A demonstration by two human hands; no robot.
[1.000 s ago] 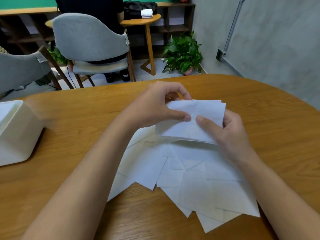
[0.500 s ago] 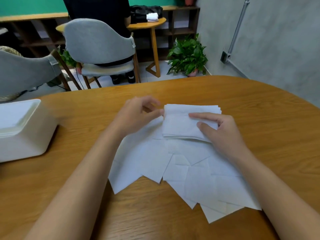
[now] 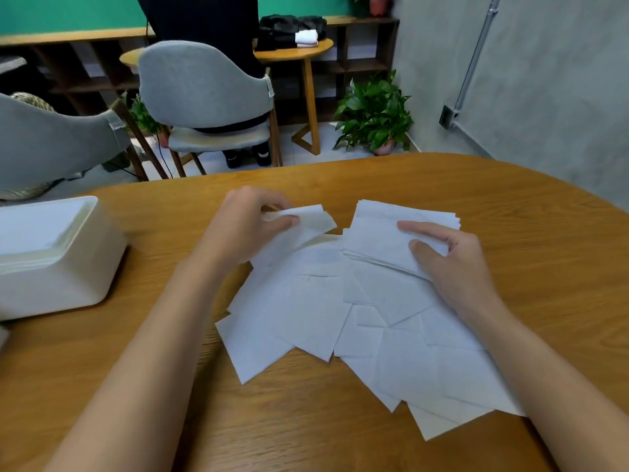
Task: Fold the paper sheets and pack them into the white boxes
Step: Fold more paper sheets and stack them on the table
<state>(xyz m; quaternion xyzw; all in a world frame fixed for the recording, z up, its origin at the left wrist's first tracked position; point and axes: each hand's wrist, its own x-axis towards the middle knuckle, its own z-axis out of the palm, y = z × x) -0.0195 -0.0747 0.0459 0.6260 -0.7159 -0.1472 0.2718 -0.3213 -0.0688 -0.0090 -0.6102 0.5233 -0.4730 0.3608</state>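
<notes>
Left fingers (image 3: 286,221): pinch one folded sheet (image 3: 316,221), just left of the stack.
Right fingers (image 3: 422,229): rest flat on the folded stack (image 3: 377,233) (atop loose sheets (image 3: 306,318)).
White box (image 3: 58,267): desk's (image 3: 527,233) far left, well apart.

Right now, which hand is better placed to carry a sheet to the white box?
Left, most likely. The left hand pinches a loose sheet and sits nearer the white box. The right hand rests on the folded stack, farther from that box.

White box (image 3: 68,267) cut off by left edge, slightly blurred, seated person (image 3: 204,22) cropped at top
</notes>
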